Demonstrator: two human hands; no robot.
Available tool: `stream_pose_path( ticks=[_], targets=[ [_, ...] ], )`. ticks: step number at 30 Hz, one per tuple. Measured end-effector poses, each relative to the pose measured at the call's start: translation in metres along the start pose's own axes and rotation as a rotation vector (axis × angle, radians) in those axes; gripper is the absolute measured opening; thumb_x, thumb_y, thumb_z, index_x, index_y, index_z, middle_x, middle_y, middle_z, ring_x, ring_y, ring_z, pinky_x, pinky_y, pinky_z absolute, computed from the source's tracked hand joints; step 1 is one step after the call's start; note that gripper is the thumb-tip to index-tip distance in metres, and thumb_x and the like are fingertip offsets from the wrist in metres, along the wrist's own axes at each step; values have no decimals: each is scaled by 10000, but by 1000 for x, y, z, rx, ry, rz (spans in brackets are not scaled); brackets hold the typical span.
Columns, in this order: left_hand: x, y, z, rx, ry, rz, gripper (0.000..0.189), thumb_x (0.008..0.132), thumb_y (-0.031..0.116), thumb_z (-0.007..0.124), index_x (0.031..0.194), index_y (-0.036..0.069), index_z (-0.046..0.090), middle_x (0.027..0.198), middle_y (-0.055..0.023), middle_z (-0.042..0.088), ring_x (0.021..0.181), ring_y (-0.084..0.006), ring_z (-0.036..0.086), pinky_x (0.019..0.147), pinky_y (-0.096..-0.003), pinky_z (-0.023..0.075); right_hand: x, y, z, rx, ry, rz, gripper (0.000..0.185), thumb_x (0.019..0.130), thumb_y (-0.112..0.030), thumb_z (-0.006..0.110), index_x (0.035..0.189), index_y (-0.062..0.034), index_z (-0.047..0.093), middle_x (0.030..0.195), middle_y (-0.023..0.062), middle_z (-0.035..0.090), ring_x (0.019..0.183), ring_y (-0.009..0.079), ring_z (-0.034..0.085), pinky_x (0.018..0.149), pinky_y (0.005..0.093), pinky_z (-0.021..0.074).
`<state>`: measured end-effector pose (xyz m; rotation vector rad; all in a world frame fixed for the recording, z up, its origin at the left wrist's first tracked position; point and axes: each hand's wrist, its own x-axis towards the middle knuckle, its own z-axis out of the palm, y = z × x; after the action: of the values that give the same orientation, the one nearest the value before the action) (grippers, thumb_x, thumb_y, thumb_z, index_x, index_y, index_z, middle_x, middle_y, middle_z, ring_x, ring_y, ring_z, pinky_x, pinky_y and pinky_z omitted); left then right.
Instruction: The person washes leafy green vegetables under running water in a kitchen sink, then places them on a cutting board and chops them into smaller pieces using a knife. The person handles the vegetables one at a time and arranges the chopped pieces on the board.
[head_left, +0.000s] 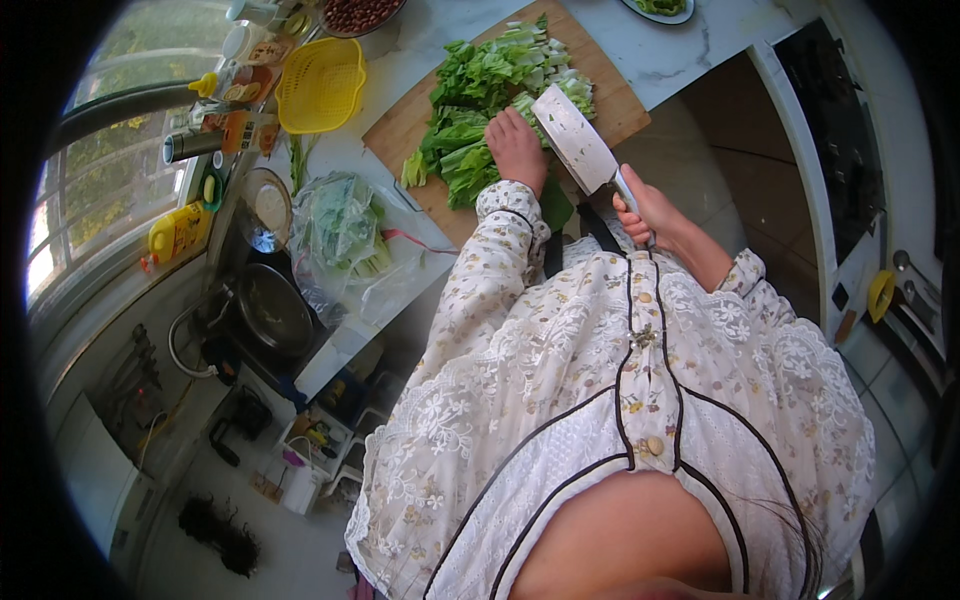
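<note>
My right hand (651, 204) grips the handle of a broad-bladed Chinese cleaver (576, 139). Green bits cling to its blade, which stands beside my left hand (516, 154). The curled fingers of that left hand hold down a bunch of leafy greens (461, 161). Cut greens with pale stem pieces (551, 64) are heaped toward the far side of the wooden cutting board (619, 112). The greens cover much of the board, and the cleaver's edge is hard to make out against them.
Left of the board are a yellow plastic basket (319, 86), a clear plastic bag of greens (341, 225) and a sink (274, 311). Bottles (244, 82) line the windowsill. A bowl of reddish beans (360, 13) and a plate (660, 9) stand at the back.
</note>
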<state>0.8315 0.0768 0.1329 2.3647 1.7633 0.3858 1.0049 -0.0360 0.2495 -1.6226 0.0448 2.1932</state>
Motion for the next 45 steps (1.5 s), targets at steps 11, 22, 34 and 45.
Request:
stream_pose_path(
  ticks=[11,22,34,45],
  targets=[
    [1,0,-7,-54,-21,14,648,566,151,776,1094,-29,444,1016,-144,485,1013,-310,467,962,-399,336,-2,-15,-28,-78,-152,12,563,929,-639,334,747,-112,410,512,-84,257,382,27,202,337,194,178],
    [-2,0,-13,-58,-58,-35,882,485,331,874,1152,-28,421,1066,-143,482,1055,-323,460,971,-423,341,78,-37,-49,-1054,906,-1135,359,945,-397,470,867,-51,526,695,97,558,628,335,554,598,444,465],
    [-3,3,-16,-107,-18,-38,863,483,348,875,1132,-3,429,1074,-150,491,1048,-333,470,957,-441,350,114,-60,-16,-1148,990,-1428,292,826,-177,632,1088,-62,574,1001,109,575,986,311,521,857,420,412],
    [-1,-4,5,-7,15,-15,797,478,321,858,1093,22,447,1048,-130,501,1039,-316,480,947,-427,355,130,-84,53,-1467,575,-1577,44,724,-134,648,723,-90,645,813,57,571,859,257,538,780,389,425]
  ],
)
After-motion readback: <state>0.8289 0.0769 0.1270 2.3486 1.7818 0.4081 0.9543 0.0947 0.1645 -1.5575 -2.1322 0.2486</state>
